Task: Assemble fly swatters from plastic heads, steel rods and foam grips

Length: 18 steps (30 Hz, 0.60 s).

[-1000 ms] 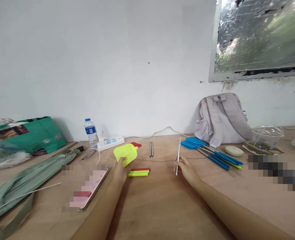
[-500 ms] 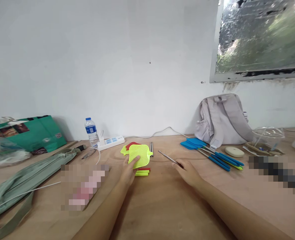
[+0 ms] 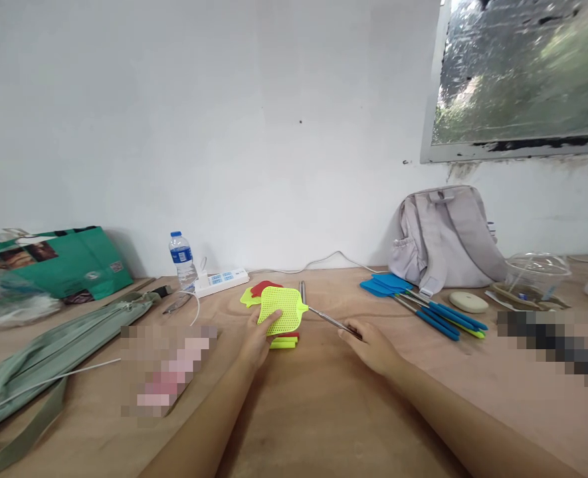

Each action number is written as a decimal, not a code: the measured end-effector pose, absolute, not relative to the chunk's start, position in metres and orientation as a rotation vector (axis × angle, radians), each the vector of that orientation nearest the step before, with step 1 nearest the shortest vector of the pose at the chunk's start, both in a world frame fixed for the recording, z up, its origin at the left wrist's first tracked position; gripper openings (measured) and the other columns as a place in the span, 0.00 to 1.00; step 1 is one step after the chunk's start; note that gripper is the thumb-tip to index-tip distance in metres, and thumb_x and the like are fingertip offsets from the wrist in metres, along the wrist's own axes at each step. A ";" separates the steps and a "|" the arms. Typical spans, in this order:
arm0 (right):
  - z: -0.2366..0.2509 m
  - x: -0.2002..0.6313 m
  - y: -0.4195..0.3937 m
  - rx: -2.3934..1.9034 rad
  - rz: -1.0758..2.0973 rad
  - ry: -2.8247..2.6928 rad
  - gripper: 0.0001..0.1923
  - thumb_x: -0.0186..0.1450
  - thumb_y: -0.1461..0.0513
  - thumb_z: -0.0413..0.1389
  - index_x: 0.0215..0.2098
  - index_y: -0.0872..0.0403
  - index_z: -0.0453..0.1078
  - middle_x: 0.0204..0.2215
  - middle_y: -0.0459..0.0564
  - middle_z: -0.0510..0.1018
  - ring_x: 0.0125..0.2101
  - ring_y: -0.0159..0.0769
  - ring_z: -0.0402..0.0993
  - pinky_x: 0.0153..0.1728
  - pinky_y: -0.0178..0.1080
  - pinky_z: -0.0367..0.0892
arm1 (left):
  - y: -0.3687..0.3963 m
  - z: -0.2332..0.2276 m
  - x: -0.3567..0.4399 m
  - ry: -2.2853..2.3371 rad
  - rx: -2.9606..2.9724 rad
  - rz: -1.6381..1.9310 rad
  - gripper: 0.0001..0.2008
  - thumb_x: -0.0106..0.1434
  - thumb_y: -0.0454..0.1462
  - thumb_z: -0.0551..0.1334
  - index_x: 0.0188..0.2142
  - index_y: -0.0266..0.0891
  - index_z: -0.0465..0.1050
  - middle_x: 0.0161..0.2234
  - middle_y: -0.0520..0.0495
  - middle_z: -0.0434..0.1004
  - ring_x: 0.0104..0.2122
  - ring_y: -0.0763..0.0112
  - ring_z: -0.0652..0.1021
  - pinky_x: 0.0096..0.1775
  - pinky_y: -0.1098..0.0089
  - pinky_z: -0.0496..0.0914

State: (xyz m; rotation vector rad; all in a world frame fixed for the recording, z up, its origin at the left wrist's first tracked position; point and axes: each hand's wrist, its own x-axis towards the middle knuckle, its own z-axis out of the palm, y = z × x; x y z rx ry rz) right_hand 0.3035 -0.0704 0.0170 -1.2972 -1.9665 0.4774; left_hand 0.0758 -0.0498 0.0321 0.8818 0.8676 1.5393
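Left hand [image 3: 255,340] gripping yellow swatter head [image 3: 280,310], raised above wooden table [image 3: 323,411]. Right hand [image 3: 373,345] pinching metal rod [image 3: 331,320], tip touching head's socket. Hands apart.

You face white wall [image 3: 224,133]; frosted window [image 3: 523,66] upper right, daylight through it; wooden table [image 3: 323,425] below.

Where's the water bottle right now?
The water bottle stands at the back left of the table, against the wall, just left of the white power strip.
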 end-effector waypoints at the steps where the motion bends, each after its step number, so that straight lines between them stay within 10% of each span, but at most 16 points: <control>1: 0.017 0.304 -0.070 -1.294 0.490 -1.959 0.10 0.59 0.57 0.45 0.27 0.53 0.62 0.23 0.44 0.70 0.25 0.31 0.64 0.26 0.33 0.55 | -0.050 0.032 0.076 0.869 0.876 1.538 0.22 0.42 0.34 0.68 0.39 0.36 0.67 0.34 0.46 0.76 0.32 0.65 0.77 0.29 0.70 0.73; 18: 0.020 0.321 -0.064 -1.233 0.093 -1.960 0.09 0.58 0.58 0.48 0.34 0.51 0.65 0.31 0.47 0.74 0.30 0.34 0.69 0.29 0.35 0.61 | -0.055 0.036 0.068 1.150 1.291 1.471 0.20 0.45 0.44 0.66 0.36 0.35 0.68 0.34 0.44 0.76 0.28 0.67 0.76 0.25 0.70 0.72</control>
